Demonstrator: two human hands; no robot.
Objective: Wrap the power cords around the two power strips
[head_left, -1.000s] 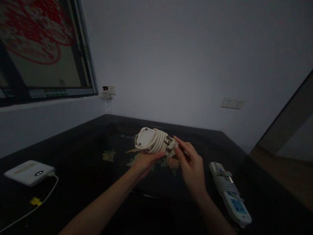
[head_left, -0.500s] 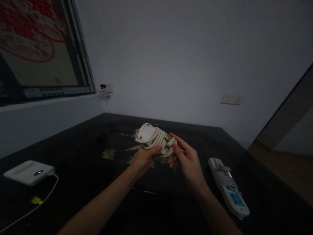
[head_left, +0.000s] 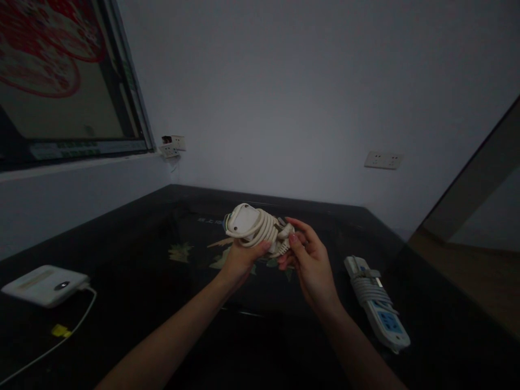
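Observation:
My left hand (head_left: 240, 259) grips from below a cream power strip (head_left: 248, 226) with its cord wound round it, held above the dark table (head_left: 130, 271). My right hand (head_left: 307, 258) pinches the plug end (head_left: 284, 236) of the cord at the strip's right side. Both hands are closed on it.
A second white power strip (head_left: 376, 300) with blue sockets and a bundled cord lies on the table at right. A white power bank (head_left: 44, 284) with a cable sits at left. Wall sockets (head_left: 383, 160) are on the back wall, and a window (head_left: 60, 81) is at left.
The hands and wound strip have shifted slightly left and up in view. My right fingers moved closer in on the plug end.

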